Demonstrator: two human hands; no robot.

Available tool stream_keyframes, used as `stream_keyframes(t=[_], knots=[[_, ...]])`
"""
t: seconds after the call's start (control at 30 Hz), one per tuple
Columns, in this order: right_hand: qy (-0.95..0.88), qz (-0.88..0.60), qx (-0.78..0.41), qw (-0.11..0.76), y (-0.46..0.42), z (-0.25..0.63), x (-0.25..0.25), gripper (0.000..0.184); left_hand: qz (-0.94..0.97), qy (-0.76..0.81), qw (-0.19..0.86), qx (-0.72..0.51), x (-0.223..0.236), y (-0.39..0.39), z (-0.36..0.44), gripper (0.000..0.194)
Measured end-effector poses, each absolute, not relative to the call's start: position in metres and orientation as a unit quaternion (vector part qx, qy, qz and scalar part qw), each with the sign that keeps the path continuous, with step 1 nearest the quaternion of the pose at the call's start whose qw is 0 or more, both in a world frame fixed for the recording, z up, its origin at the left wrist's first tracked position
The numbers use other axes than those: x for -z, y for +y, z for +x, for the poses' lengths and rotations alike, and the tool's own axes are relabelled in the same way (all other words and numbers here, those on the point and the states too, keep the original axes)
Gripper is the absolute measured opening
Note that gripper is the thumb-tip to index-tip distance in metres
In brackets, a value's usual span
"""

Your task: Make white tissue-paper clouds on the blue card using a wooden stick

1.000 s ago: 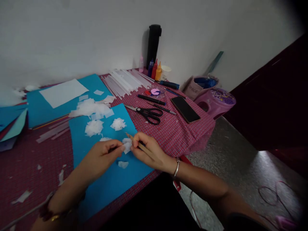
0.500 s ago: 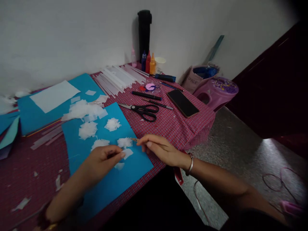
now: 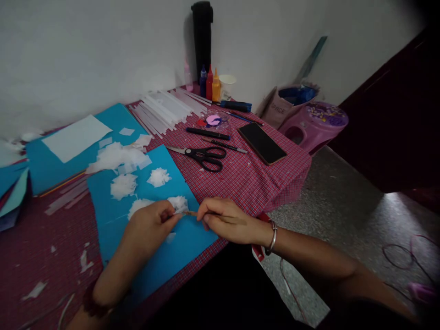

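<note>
My right hand (image 3: 225, 219) is closed around a thin tan stick (image 3: 190, 213), whose end points left; whether it is a pencil or a brush handle I cannot tell. My left hand (image 3: 149, 229) is pinched at the tip of this stick, on a small piece of white tissue paper mostly hidden by the fingers. Both hands are over a blue sheet (image 3: 189, 238). On that sheet sit fluffy white tissue tufts, one (image 3: 178, 203) just behind the fingertips, another (image 3: 159, 177) farther back, and a larger one (image 3: 123, 186) to the left.
A heap of tissue squares (image 3: 115, 158) lies at the sheet's far edge. Scissors (image 3: 204, 156), pens (image 3: 208, 133) and a phone (image 3: 261, 143) rest on the checked cloth (image 3: 240, 183). Behind are paper strips (image 3: 165, 107) and paint bottles (image 3: 209, 83). A pink stool (image 3: 316, 126) stands beside the table.
The stick's tip has come from the rear tuft down to my left fingertips. The tissue square that showed at my left fingers is now mostly hidden. The view has shifted slightly.
</note>
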State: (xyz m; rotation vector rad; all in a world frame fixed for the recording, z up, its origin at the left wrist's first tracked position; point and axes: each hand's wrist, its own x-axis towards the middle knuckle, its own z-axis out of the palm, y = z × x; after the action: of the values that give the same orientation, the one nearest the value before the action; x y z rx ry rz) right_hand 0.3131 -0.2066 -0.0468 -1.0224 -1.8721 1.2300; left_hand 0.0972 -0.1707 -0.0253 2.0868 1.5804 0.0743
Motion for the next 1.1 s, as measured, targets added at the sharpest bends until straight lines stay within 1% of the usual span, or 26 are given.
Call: stream_keyframes(t=[0.1,0.27,0.33,0.4,0.5,0.6,0.73,0.83,0.97,1.03,1.1], knots=[[-0.745,-0.388,-0.437,0.321,-0.205,0.312,0.046,0.017,0.772,0.588,0.240,-0.025,0.025,-0.170,0.096,0.028],[-0.784,-0.384,-0.381,0.303,-0.205,0.311,0.047,0.015,0.771,0.598,0.210,-0.062,0.017,-0.167,0.082,0.033],[-0.795,-0.380,-0.365,0.300,-0.205,0.310,0.047,0.015,0.779,0.598,0.189,-0.019,0.014,-0.167,0.077,0.031],[-0.803,-0.374,-0.356,0.297,-0.205,0.310,0.048,0.015,0.781,0.600,0.163,0.052,0.012,-0.169,0.076,0.031],[-0.815,-0.363,-0.353,0.280,-0.205,0.309,0.047,0.015,0.777,0.600,0.135,0.138,0.009,-0.172,0.080,0.036],[-0.825,-0.360,-0.346,0.264,-0.206,0.308,0.048,0.016,0.782,0.587,0.121,0.172,0.006,-0.175,0.085,0.037],[-0.829,-0.359,-0.337,0.265,-0.207,0.306,0.048,0.015,0.786,0.581,0.109,0.181,0.003,-0.176,0.088,0.034],[-0.798,-0.372,-0.372,0.294,-0.208,0.307,0.048,0.014,0.786,0.580,0.112,0.181,0.002,-0.176,0.088,0.036],[-0.657,-0.429,-0.514,0.346,-0.211,0.310,0.049,0.015,0.783,0.582,0.143,0.165,0.006,-0.172,0.081,0.037],[-0.608,-0.435,-0.555,0.364,-0.212,0.311,0.050,0.013,0.795,0.564,0.185,0.123,0.009,-0.168,0.071,0.037],[-0.612,-0.416,-0.568,0.360,-0.212,0.311,0.050,0.012,0.815,0.527,0.235,0.054,0.013,-0.168,0.058,0.036]])
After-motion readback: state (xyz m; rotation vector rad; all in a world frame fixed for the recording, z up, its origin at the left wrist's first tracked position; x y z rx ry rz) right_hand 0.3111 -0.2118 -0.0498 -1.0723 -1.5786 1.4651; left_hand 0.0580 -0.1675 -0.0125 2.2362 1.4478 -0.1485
